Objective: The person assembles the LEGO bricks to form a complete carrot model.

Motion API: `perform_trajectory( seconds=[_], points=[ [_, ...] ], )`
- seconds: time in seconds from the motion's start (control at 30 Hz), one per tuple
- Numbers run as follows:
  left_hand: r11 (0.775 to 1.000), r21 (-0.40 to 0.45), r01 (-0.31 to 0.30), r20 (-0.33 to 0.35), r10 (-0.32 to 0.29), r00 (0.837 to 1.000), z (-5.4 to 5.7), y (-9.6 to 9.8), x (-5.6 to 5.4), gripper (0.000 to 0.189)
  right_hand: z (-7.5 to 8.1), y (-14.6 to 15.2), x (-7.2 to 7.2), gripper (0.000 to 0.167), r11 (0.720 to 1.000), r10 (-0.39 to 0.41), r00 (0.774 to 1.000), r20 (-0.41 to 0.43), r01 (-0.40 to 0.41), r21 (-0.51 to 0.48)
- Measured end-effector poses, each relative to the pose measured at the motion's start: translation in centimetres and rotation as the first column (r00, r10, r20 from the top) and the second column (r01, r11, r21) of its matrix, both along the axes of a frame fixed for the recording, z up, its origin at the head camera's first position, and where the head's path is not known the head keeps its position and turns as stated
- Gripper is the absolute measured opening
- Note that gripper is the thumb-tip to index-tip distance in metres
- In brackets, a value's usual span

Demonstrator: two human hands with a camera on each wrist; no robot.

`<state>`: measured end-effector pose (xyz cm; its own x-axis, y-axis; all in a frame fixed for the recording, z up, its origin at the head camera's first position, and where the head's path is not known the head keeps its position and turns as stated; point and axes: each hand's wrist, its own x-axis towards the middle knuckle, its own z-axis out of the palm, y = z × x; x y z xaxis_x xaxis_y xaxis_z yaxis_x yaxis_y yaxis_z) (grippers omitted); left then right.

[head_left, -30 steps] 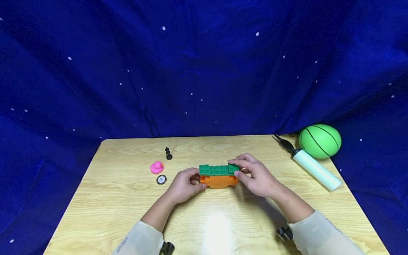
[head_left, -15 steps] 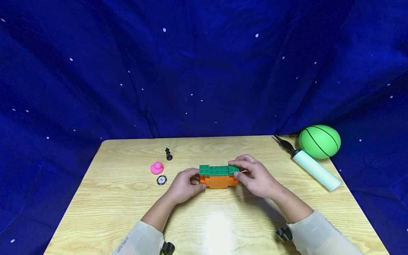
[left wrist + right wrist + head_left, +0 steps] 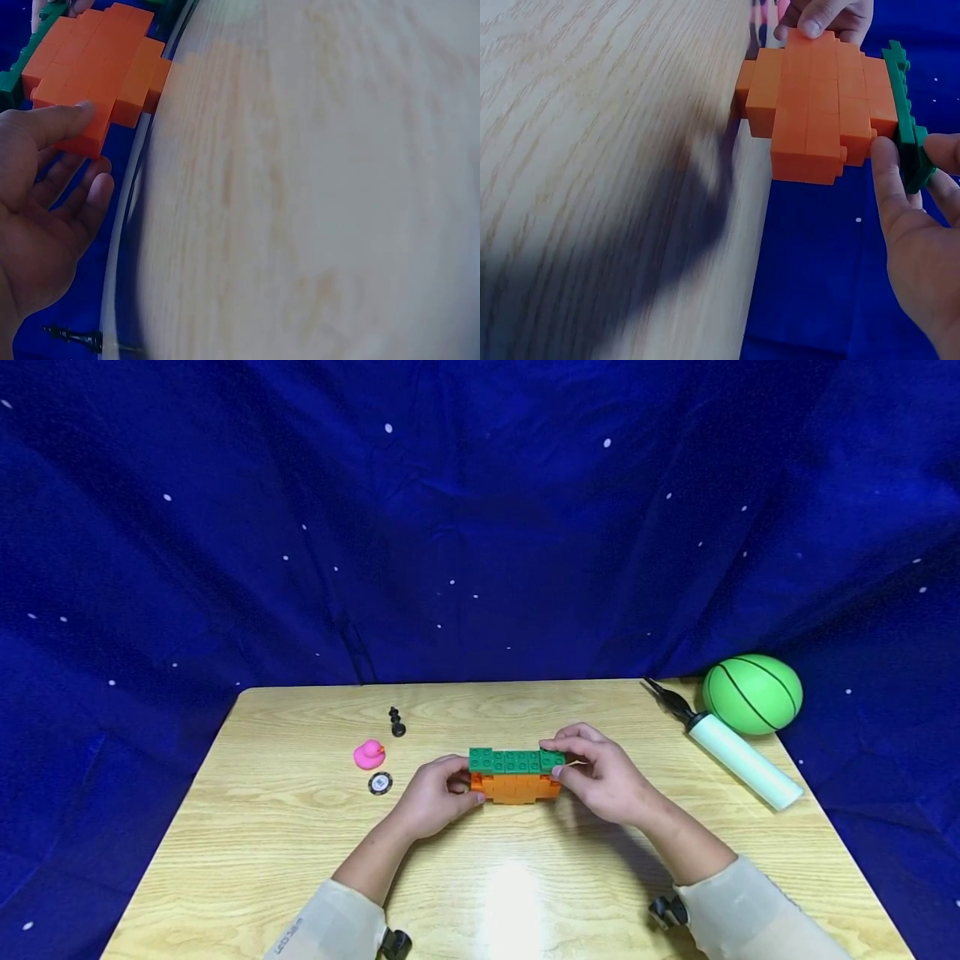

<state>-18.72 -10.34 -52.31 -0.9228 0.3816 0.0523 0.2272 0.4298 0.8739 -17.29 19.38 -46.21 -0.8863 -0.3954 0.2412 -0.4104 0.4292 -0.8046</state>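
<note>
An orange build of toy building bricks [image 3: 514,788] stands upright at mid-table, stepped along its sides and narrower at the bottom. Green bricks [image 3: 516,762] form a row across its top. My left hand [image 3: 435,797] grips its left side, thumb on the near face, as the left wrist view shows on the orange bricks [image 3: 90,67]. At the right end, my right hand [image 3: 606,778] pinches a green brick [image 3: 921,166] between thumb and fingers. One fingertip of that hand lies right by the upper orange edge in the right wrist view.
Left of the build lie a pink rubber duck [image 3: 369,755], a poker chip [image 3: 380,783] and a black chess piece [image 3: 397,722]. A pale green hand pump [image 3: 742,758] and a green ball [image 3: 753,693] are at the table's right. A blue cloth [image 3: 480,527] hangs behind.
The green brick in my right hand has shifted slightly to the right along the top, with the fingertips. My left hand and the orange build have stayed in place.
</note>
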Motion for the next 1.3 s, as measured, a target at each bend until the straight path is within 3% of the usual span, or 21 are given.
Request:
perform_trajectory(
  seconds=[0.37, 0.6, 0.83, 1.1, 1.2, 1.3],
  points=[
    [1.000, 0.018, -0.002, -0.025, 0.002, 1.000, -0.2, 0.0, 0.1, 0.029, -0.3, -0.3, 0.0, 0.037, 0.999, -0.025, 1.000, 0.004, 0.026, -0.035],
    [1.000, 0.008, -0.007, -0.005, 0.007, 1.000, -0.3, 0.1, 0.0, 0.030, -0.4, -0.4, 0.1, 0.037, 0.999, -0.031, 0.999, -0.009, 0.031, -0.026],
    [1.000, -0.009, -0.004, -0.002, 0.004, 1.000, -0.3, 0.0, 0.0, 0.033, -1.0, 0.2, 0.2, 0.054, 1.000, 0.003, 1.000, -0.017, -0.002, 0.021],
    [1.000, 0.002, -0.001, -0.014, 0.001, 1.000, -0.2, 0.1, 0.0, 0.033, -1.8, 0.7, 0.1, 0.061, 0.999, -0.032, 0.996, 0.088, 0.030, 0.030],
    [1.000, 0.006, -0.003, -0.010, 0.003, 1.000, -0.2, 0.2, 0.0, 0.034, -2.3, 0.8, 0.1, 0.052, 0.998, -0.044, 0.990, 0.135, 0.037, 0.058],
    [1.000, 0.008, -0.002, -0.012, 0.002, 1.000, -0.2, 0.2, 0.1, 0.034, -2.7, 0.9, 0.0, 0.031, 0.995, -0.042, 0.988, 0.150, 0.027, 0.100]
  ],
)
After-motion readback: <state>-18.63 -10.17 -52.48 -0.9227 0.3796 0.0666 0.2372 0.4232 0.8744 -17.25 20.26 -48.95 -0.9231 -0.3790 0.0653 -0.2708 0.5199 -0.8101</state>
